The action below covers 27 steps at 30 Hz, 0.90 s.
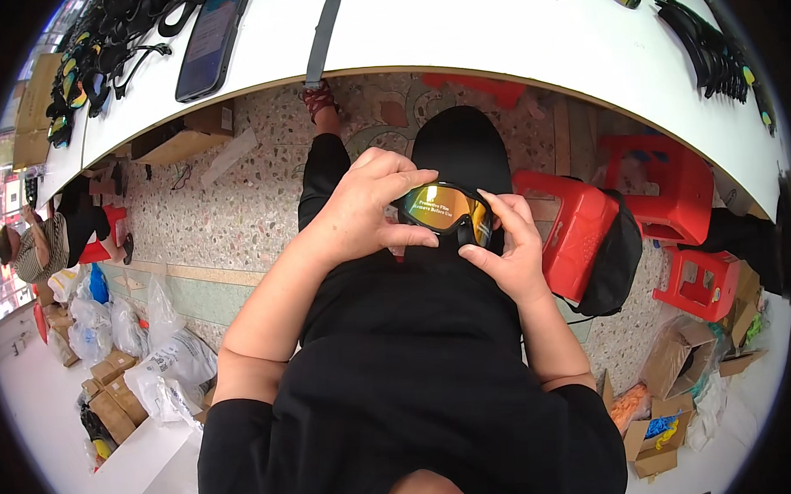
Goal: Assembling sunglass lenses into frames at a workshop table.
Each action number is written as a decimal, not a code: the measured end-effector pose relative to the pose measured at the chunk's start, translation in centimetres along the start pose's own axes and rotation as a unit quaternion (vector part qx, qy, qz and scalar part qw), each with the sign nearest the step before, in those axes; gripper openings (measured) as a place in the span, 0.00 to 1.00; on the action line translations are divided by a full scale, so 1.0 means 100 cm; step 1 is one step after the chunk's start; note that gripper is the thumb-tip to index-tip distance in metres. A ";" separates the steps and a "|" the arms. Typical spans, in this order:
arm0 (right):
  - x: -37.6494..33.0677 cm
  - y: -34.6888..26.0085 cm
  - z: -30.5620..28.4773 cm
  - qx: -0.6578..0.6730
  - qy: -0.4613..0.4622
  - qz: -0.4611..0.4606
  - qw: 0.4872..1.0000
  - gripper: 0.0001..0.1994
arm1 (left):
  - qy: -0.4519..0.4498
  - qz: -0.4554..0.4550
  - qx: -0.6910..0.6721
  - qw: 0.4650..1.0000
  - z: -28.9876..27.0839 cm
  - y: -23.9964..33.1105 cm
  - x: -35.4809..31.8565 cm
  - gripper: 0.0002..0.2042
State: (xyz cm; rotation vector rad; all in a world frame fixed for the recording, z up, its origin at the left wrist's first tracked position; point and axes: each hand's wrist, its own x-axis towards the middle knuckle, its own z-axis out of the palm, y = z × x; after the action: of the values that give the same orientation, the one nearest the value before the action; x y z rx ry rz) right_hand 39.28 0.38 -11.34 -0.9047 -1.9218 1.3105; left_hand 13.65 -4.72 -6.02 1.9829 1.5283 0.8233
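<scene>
Above my lap I hold a pair of goggles (440, 207) with a black frame and a mirrored lens of yellow, orange and green. Printed film lies over the lens. My left hand (378, 204) grips the left end, thumb below and fingers along the top. At the other end, my right hand (513, 243) pinches the frame between thumb and fingers. Both hands are closed on the goggles, and the back of the frame is hidden from me.
A white table (493, 34) curves across the top, bearing a phone (213, 44), a grey strap (325, 36), piled black goggle parts (101, 53) and a row of black goggles (707, 49). Red stools (574, 232) stand at right. Bags (169, 372) and cartons lie lower left; another person (51, 242) sits far left.
</scene>
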 end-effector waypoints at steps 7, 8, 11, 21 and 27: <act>0.009 -0.002 -0.004 0.010 -0.025 -0.021 0.999 0.38 | 0.001 0.014 -0.024 1.000 -0.001 0.000 0.002 0.38; 0.010 -0.001 -0.005 0.010 -0.026 -0.021 0.999 0.38 | 0.006 0.010 -0.029 1.000 0.000 0.001 0.003 0.38; 0.011 0.001 -0.003 0.011 -0.003 -0.053 0.999 0.38 | 0.011 0.002 -0.034 0.999 0.000 0.003 0.002 0.38; 0.000 -0.009 0.027 -0.126 0.112 -0.032 0.985 0.37 | 0.321 -0.282 -0.403 0.810 0.064 0.015 -0.042 0.16; 0.000 -0.010 0.033 -0.200 0.082 -0.080 0.973 0.41 | 0.229 -0.340 -0.285 0.867 0.083 0.014 -0.021 0.11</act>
State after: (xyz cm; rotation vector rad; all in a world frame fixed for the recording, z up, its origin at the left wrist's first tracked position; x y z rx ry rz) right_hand 36.44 -1.62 -11.37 -0.9897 -2.1118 0.7414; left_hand 20.21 -7.28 -11.08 0.7588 1.7860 1.2741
